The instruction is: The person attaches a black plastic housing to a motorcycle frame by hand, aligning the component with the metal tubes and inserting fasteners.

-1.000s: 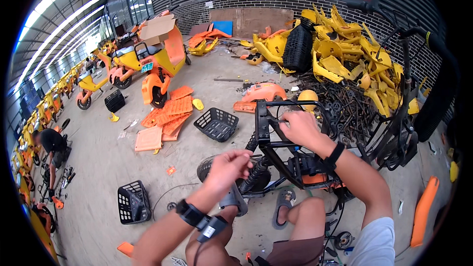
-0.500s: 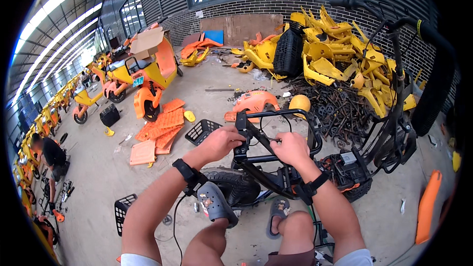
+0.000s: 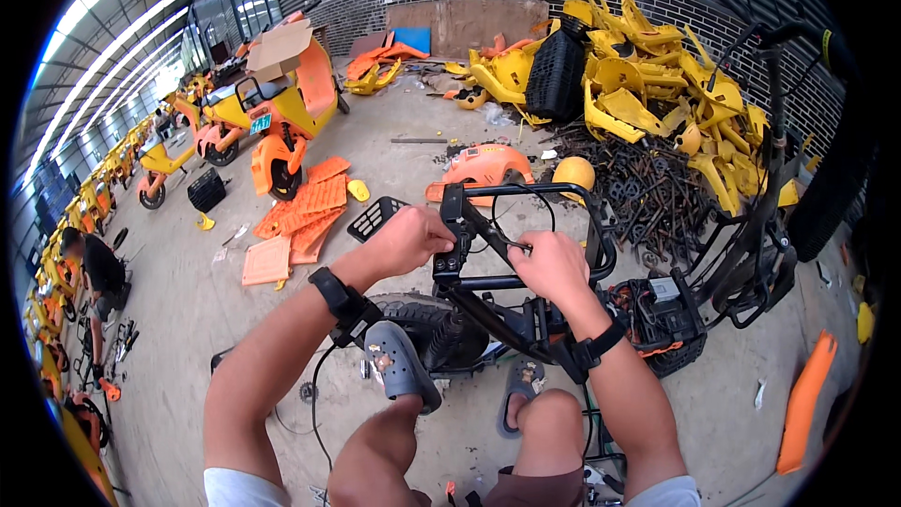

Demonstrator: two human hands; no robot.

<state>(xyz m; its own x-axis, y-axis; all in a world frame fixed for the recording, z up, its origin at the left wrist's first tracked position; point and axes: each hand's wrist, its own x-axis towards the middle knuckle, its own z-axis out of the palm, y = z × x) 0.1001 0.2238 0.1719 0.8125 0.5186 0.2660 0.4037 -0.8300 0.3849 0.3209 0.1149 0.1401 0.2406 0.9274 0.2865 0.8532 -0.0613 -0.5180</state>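
The left hand (image 3: 413, 239), which was hanging free of the metal a second ago, is now working against the perforated black metal bracket (image 3: 448, 266) at the nine o'clock end of the black tubular vehicle frame (image 3: 493, 282). The right hand (image 3: 554, 263) is staying inside the frame's loop, at about three o'clock from the left. For the work, this is meaning two-handed handling, with both hands bearing on the same end of the frame.

The frame is standing near the middle of the view, just beyond the person's knees. The left fingertips are bunching together at the bracket's edge; whether they are pinching anything, I cannot tell. The right fingers are curling inward below a thin black looping cable (image 3: 553, 216); what, if anything, lies between them is not showing.

The grey clog with small charms (image 3: 399, 361) is sitting at seven o'clock from the frame, close to the black rubber tyre (image 3: 413, 314). A curved orange plastic shell (image 3: 483, 167) is lying at twelve o'clock, and a rounded yellow plastic piece (image 3: 574, 172) at one.
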